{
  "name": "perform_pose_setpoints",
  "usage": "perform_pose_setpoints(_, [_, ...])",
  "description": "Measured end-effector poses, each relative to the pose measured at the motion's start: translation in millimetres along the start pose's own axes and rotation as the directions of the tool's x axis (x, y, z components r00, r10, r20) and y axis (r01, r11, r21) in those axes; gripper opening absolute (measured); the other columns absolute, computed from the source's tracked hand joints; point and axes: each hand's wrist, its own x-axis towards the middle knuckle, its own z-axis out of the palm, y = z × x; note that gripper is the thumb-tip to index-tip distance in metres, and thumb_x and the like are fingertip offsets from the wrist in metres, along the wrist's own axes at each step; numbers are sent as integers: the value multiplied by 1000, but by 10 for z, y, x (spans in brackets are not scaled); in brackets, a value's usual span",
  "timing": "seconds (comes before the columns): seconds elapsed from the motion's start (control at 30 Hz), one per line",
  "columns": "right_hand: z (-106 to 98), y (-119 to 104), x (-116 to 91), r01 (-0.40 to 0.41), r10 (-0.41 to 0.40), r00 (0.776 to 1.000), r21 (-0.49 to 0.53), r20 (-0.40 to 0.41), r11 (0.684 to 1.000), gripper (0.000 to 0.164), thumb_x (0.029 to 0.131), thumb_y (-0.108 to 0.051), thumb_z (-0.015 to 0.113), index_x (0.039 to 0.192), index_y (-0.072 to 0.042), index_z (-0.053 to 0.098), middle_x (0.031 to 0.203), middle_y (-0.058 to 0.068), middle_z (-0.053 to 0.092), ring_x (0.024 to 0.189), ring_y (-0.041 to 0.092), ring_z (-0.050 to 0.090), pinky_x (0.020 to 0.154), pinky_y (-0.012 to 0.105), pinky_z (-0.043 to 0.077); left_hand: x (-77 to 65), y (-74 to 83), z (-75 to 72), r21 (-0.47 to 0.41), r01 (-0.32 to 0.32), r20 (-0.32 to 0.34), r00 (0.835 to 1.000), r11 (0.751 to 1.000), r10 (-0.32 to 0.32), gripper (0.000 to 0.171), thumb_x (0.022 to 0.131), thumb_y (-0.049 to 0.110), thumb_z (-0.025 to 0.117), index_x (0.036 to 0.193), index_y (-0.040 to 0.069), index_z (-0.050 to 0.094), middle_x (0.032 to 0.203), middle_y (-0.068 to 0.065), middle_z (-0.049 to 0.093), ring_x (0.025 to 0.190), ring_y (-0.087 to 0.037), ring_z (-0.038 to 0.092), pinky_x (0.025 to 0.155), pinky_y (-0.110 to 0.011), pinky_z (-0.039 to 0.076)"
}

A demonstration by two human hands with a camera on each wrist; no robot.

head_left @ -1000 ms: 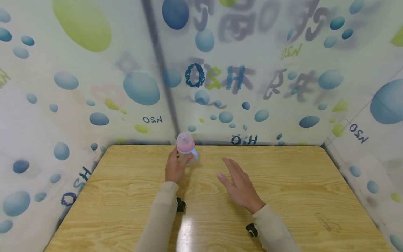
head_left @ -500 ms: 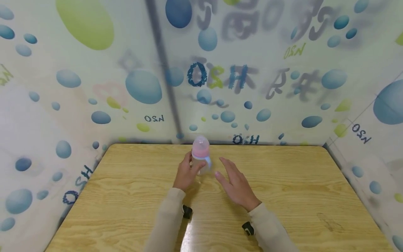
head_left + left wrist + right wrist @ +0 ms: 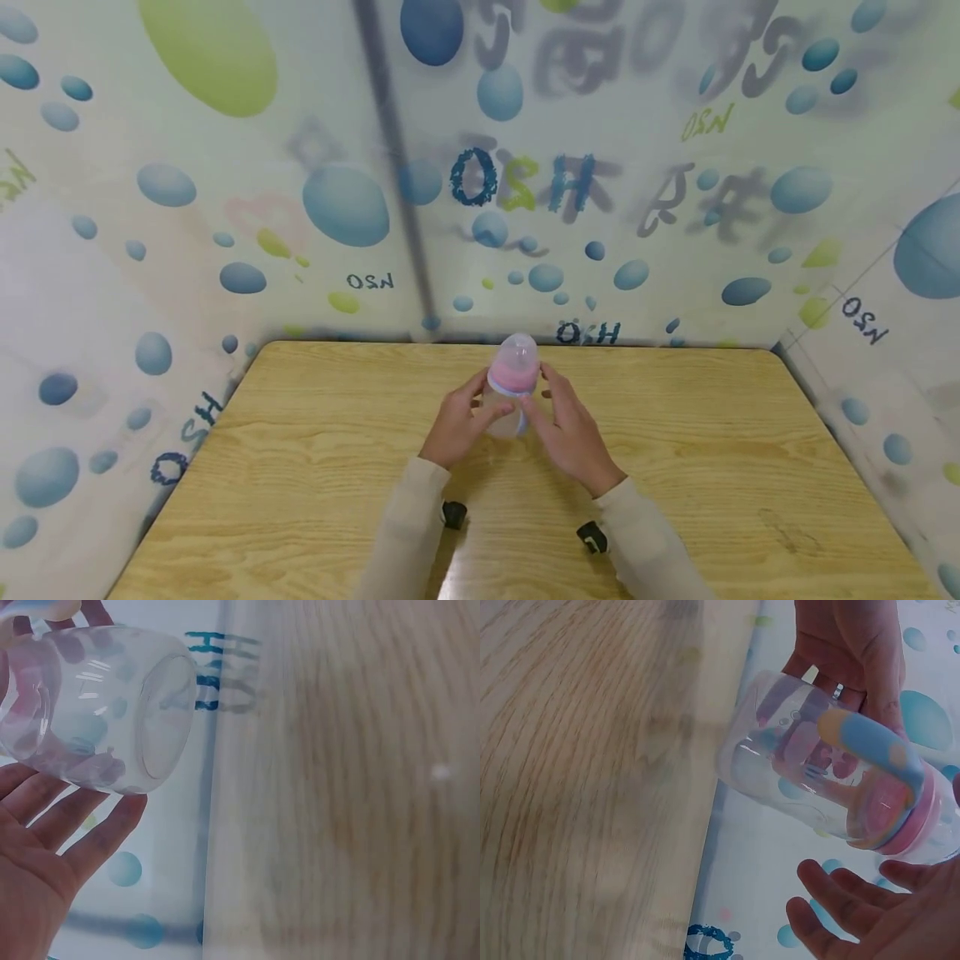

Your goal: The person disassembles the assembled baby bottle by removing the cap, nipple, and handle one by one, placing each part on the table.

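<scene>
A clear baby bottle (image 3: 514,377) with a pink collar, a domed clear cap and a blue-and-yellow handle (image 3: 877,750) is held up over the table, tilted slightly. My left hand (image 3: 456,423) grips its body from the left side, with the thumb across the front and the fingers behind. My right hand (image 3: 573,435) is at the bottle's right side, near the collar and handle. In the right wrist view, its fingers (image 3: 840,900) are spread and relaxed just short of the bottle. The bottle's see-through base faces the left wrist view, and its body looks empty.
A wooden table (image 3: 315,417) lies under both hands. Behind it stands a pale wall (image 3: 645,108) printed with blue and green dots and lettering. Cream sleeves cover both arms, and a small black device (image 3: 453,514) sits at each wrist.
My left hand has carried the bottle rightward and nearer to me, toward the middle of the table. The right hand has stayed near its place, and the bottle is now between both hands.
</scene>
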Motion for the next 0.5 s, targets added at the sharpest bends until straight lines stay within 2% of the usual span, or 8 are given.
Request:
perform_pose_setpoints(0.13, [-55, 12, 8, 24, -23, 999, 65, -23, 998, 65, 104, -50, 45, 156, -15, 28, 151, 8, 41, 127, 31, 49, 97, 58, 47, -28, 28, 46, -18, -21, 16, 1000, 1000, 22, 59, 93, 33, 72, 144, 10, 53, 134, -3, 63, 116, -19, 61, 88, -48, 55])
perform_pose_setpoints(0.33, [-135, 46, 22, 86, -79, 995, 119, -63, 989, 60, 104, -39, 53, 153, -12, 32, 146, 8, 47, 127, 28, 48, 100, 61, 43, -61, 74, 116, 17, -50, 36, 998, 999, 49, 62, 93, 35, 71, 146, 9, 51, 137, -3, 61, 115, -16, 62, 87, -37, 55])
perform_pose_setpoints(0.5, [-197, 49, 39, 140, -126, 987, 155, -100, 978, 61, 99, -24, 64, 151, -10, 36, 142, 11, 52, 125, 29, 49, 97, 57, 42, -78, 94, 146, 47, -67, 35, 997, 997, 65, 66, 91, 36, 72, 147, 9, 49, 141, -5, 58, 117, -15, 61, 87, -38, 55])
